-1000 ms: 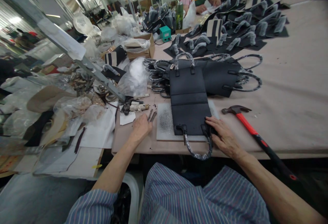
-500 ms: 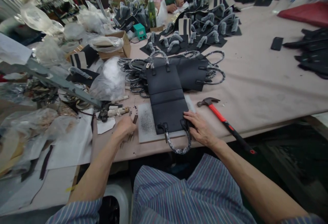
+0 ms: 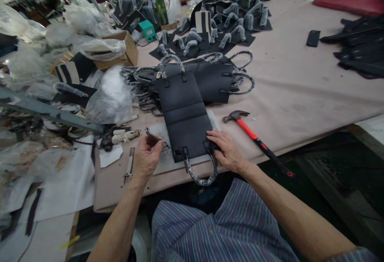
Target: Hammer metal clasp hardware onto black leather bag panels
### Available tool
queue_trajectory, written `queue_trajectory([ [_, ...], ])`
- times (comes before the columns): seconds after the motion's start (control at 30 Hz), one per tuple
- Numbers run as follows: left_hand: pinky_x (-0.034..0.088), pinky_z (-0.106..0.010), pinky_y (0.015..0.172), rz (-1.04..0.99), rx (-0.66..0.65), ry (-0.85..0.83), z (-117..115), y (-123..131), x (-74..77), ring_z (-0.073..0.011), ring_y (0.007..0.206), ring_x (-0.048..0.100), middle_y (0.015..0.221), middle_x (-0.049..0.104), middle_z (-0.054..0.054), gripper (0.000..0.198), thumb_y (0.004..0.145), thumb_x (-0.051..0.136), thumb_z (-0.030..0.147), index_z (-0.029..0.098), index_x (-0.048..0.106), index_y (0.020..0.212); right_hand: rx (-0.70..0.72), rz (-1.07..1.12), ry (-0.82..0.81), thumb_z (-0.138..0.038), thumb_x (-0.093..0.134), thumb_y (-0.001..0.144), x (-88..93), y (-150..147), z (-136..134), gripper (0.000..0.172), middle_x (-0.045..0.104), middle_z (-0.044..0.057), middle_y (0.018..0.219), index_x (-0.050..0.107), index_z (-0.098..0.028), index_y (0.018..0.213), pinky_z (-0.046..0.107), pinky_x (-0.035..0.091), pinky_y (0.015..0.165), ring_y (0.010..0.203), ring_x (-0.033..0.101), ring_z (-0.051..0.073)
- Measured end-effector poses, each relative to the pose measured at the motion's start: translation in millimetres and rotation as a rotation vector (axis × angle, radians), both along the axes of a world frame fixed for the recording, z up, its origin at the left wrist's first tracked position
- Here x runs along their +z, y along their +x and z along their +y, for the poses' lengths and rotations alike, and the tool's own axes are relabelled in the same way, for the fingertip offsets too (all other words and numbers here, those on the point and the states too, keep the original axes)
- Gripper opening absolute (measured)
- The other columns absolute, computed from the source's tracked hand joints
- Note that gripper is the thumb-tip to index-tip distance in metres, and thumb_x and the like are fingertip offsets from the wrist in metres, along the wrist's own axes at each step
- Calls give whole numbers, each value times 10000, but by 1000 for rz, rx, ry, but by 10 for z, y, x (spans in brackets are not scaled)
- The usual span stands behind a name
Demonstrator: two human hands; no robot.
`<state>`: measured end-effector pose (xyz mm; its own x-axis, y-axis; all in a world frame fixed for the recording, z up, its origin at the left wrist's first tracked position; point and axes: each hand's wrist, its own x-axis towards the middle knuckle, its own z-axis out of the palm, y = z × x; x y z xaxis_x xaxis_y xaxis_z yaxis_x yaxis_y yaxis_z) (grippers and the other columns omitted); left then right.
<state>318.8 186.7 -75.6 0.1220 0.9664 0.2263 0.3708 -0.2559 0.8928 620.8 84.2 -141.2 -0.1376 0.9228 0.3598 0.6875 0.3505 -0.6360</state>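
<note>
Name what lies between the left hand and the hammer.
In the head view: the black bag piece, with the right hand at its edge, and the pale slab beneath.

A flat, black, leather-like rectangular bag panel point(image 3: 187, 102) lies spread open, creased crosswise near its middle, its far end slanting left. An arched, plastic-wrapped black far handle point(image 3: 172, 57) and a matching near handle point(image 3: 204, 182) finish its ends. Just left of the panel, a slim, greyish metal tool point(image 3: 153, 135) is held slanting, its finer details blurred.
</note>
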Motion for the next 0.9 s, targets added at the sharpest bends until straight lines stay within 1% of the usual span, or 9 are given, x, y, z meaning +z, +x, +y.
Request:
queue_trajectory([
  [0.1,586,-290,860,19,-19,50,-60,37,-124,-154,846,715,938,719,-38,238,860,705,346,182,625,1013,2,8,12,-146,478,839,-11,4,2,576,513,128,1507,530,-204,1409,639,283,1203,1451,398,318],
  [0.2,599,-310,864,68,-49,41,-70,1,-199,-171,854,733,956,743,-48,277,854,710,327,183,642,1081,4,14,22,-149,477,847,-7,6,1,565,513,125,1507,523,-205,1407,641,278,1204,1453,397,317],
  [0.3,610,-319,828,149,-58,13,-74,-31,-257,-191,840,743,950,768,-60,264,866,696,333,182,681,1082,-2,19,13,-151,480,849,4,7,-2,563,513,121,1507,522,-211,1407,646,270,1206,1453,398,321],
  [0.37,612,-328,830,128,-38,-28,-81,-36,-290,-202,861,752,956,779,-70,262,886,683,348,175,697,1082,-3,22,9,-151,480,849,6,8,-3,565,513,120,1508,520,-211,1410,647,267,1206,1455,395,323],
  [0.43,612,-347,871,36,-13,-78,-91,-16,-301,-210,894,761,964,786,-74,281,892,691,360,163,698,1093,0,26,11,-150,482,847,2,11,-2,569,513,121,1508,520,-207,1411,646,270,1206,1456,394,324],
  [0.53,611,-361,915,-136,5,-105,-116,86,-261,-210,912,770,974,790,-67,283,877,728,358,159,702,1077,5,29,10,-149,488,836,-14,18,1,584,508,118,1513,520,-209,1416,647,271,1206,1457,390,329],
  [0.63,622,-356,901,-239,-37,-104,-167,267,-211,-203,899,772,978,794,-61,252,865,751,341,168,716,1046,9,24,9,-153,491,829,-28,24,4,602,499,112,1522,514,-217,1427,649,259,1212,1460,384,333],
  [0.77,627,-361,899,-215,-134,-114,-254,492,-260,-202,894,769,974,799,-62,206,855,759,313,182,747,1013,4,17,6,-153,492,831,-18,23,5,598,505,118,1516,514,-214,1425,652,261,1210,1459,386,332],
  [0.9,620,-368,921,-137,-172,-90,-315,566,-365,-202,917,763,990,800,-56,161,867,736,273,196,769,1005,4,16,-1,-154,488,837,4,18,4,584,507,123,1512,524,-211,1417,651,271,1205,1456,390,330],
])
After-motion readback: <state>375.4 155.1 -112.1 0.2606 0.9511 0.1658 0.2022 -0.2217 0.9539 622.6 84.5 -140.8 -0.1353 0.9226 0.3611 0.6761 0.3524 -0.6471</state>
